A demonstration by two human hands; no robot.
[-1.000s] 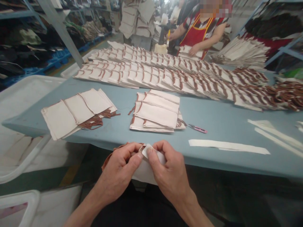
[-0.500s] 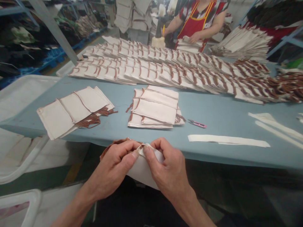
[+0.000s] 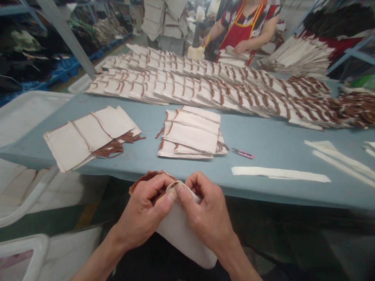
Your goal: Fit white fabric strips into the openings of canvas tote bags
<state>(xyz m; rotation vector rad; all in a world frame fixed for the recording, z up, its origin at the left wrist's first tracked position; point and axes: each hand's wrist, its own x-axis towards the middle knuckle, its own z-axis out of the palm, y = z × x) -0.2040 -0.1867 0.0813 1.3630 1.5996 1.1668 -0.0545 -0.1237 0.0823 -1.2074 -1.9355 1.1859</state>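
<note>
Between my hands, just off the table's front edge, is a cream fabric pouch point(image 3: 187, 242) with brown trim along its upper edge. My left hand point(image 3: 143, 210) pinches that edge between thumb and bent fingers. Right beside it, my right hand point(image 3: 205, 210) grips the same edge, the two thumbs almost touching. The cloth hangs down below the fingers; its far side is hidden by my hands. Beyond them on the table lies a small stack of similar pouches point(image 3: 191, 130) with brown cords. Pink-handled thread snips point(image 3: 244, 153) rest to the right of that stack.
More pouches point(image 3: 84, 136) with brown cords lie at the left. Long overlapping rows of pouches point(image 3: 187, 88) cross the back of the blue table point(image 3: 269, 134). Cream strips point(image 3: 281, 173) lie at the right. White bins point(image 3: 26, 249) stand at left; a person in a red apron point(image 3: 238, 31) works opposite.
The pouch has swung lower and to the right, so more of its cream cloth shows under my hands. Both hands still pinch its edge, with the left turned slightly.
</note>
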